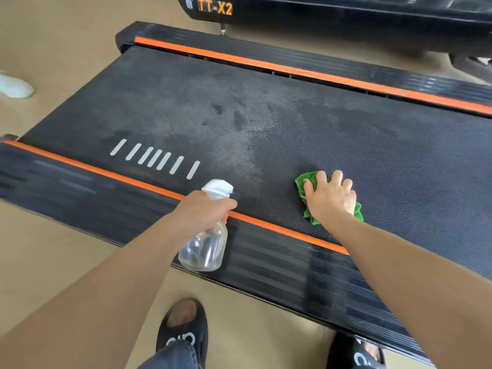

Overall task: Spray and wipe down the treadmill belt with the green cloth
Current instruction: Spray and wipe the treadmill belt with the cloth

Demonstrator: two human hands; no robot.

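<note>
**Belt sprayed, wiping barely begun**

The right hand (330, 194) presses the green cloth (306, 182) flat, fingers spread, on the treadmill belt (266, 102) near its closer orange edge. The left hand (205, 209) grips the spray bottle (205, 249). Misted patches show mid-belt; most of the belt looks unwiped.

Both forearms are bare — no sleeves, watch or bands show from elbow to wrist. The left hand (206, 209) and right hand (330, 195) wear no gloves, and no rings can be made out. At 6 o'clock, a dark grey-blue trouser leg (170, 355) with soft folds. On the feet, black open-toe slides — the left slide (183, 331) carries white lettering across its strap, the right slide (356, 352) likewise, partly hidden.
</note>
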